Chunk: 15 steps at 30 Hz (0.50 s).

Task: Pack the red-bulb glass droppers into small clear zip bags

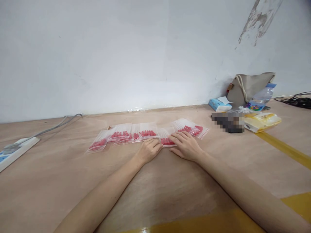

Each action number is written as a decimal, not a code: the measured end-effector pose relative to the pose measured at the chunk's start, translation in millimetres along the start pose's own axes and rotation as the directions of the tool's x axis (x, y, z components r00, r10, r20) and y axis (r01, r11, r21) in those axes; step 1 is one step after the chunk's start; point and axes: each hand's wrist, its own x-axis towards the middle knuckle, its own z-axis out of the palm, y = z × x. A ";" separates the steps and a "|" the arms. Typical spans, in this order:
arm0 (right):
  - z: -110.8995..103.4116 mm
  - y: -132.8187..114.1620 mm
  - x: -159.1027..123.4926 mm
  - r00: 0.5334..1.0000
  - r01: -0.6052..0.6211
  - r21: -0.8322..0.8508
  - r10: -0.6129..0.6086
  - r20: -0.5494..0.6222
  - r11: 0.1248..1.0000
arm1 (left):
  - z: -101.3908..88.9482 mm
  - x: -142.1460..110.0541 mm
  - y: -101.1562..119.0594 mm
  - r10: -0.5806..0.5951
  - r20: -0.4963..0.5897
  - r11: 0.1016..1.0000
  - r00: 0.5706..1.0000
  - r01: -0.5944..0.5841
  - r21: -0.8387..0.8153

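Observation:
A row of clear zip-lock bags lies on the surface, each with small red pieces inside whose kind I cannot make out. My left hand [149, 150] has its fingers curled together at the lower left corner of one zip-lock bag [166, 132], seemingly pinching its edge. Lying over the right side of that same bag is my right hand [186, 146], fingers stretched out and slightly apart, thumb on the surface. To the left are more bags, such as a middle bag [145, 127] and a far left bag [98, 142]. A right-hand bag [186, 124] overlaps others behind my right hand.
A power strip [21, 152] with a grey cable is at left. Toward the right stand a tissue pack [220, 105], a grey tote bag [252, 85], a yellow-white package [262, 122] and a blurred dark item [228, 123]. Black cables [297, 100] lie by the wall.

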 end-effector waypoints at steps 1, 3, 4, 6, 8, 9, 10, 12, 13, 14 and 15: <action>1.8 -5.3 3.2 0.999 -0.007 0.022 0.006 0.040 1.000 | -1.1 0.3 -0.5 0.001 0.006 1.000 1.000 -0.001 -0.004; 6.8 -13.5 8.2 0.991 -0.057 0.052 0.050 0.121 0.997 | -6.1 -0.5 -3.2 -0.053 0.040 0.999 0.998 0.052 0.014; 9.4 -15.7 9.9 0.983 -0.109 0.062 0.099 0.152 0.992 | -9.5 -1.9 -5.4 -0.115 0.065 0.993 0.991 0.112 0.045; 14.3 -15.9 13.2 0.951 -0.265 0.082 0.247 0.185 0.961 | -16.2 -6.6 -11.3 -0.289 0.116 0.952 0.950 0.273 0.137; 19.3 -11.9 18.1 0.899 -0.425 0.125 0.402 0.175 0.896 | -20.5 -12.8 -18.2 -0.430 0.174 0.897 0.886 0.395 0.200; 22.2 -9.4 21.8 0.873 -0.484 0.162 0.461 0.161 0.860 | -21.3 -15.8 -21.3 -0.472 0.222 0.878 0.853 0.433 0.203; 25.6 -7.0 26.2 0.852 -0.523 0.207 0.503 0.145 0.827 | -21.2 -18.5 -24.0 -0.500 0.277 0.866 0.821 0.462 0.193; 33.5 -4.6 36.7 0.836 -0.543 0.305 0.538 0.109 0.782 | -19.3 -22.3 -27.6 -0.520 0.379 0.851 0.765 0.502 0.155; 37.5 -4.9 42.1 0.840 -0.531 0.348 0.534 0.097 0.772 | -17.9 -23.3 -28.6 -0.519 0.413 0.847 0.748 0.513 0.137; 41.2 -6.3 47.1 0.849 -0.513 0.381 0.519 0.094 0.770 | -16.5 -23.9 -29.4 -0.513 0.435 0.848 0.740 0.515 0.124; 44.1 -8.4 51.5 0.867 -0.484 0.404 0.488 0.103 0.776 | -15.3 -24.1 -30.0 -0.502 0.446 0.853 0.741 0.509 0.114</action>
